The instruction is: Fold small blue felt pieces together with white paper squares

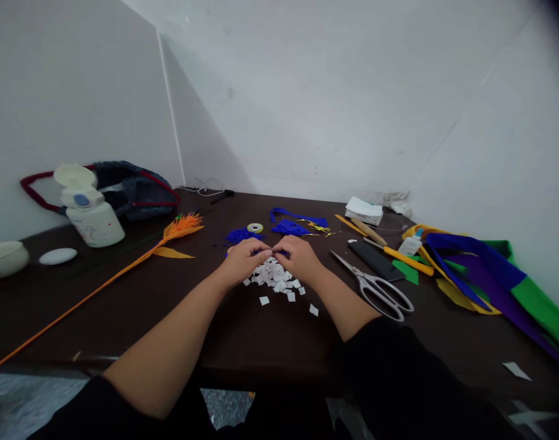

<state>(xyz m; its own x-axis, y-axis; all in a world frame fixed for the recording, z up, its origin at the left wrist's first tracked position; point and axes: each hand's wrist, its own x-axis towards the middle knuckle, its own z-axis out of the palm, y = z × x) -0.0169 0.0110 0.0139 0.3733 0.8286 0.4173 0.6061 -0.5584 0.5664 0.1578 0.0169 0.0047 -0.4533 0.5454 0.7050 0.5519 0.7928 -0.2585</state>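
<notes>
My left hand (245, 261) and my right hand (299, 259) meet at the fingertips over a heap of small white paper squares (274, 276). Both are closed in a pinch. A bit of blue crepe paper (284, 253) shows between the fingers; most of it is hidden. Just behind the left hand lies a pile of blue paper shreds (240, 235), with a round roll of tape (255, 228) beside it. Blue crepe paper pieces (291, 228) and yellow shreds (319, 227) lie beyond the right hand. Scissors (373, 286) rest partly open to its right.
An orange paper flower (181, 227) on a long stem lies left, near a white bottle (96, 223), a bowl (5, 260) and a dark bag (139, 194). On the right are a black case (375, 260), a yellow-handled tool (408, 259), a glue bottle (411, 244) and coloured crepe paper (490, 269).
</notes>
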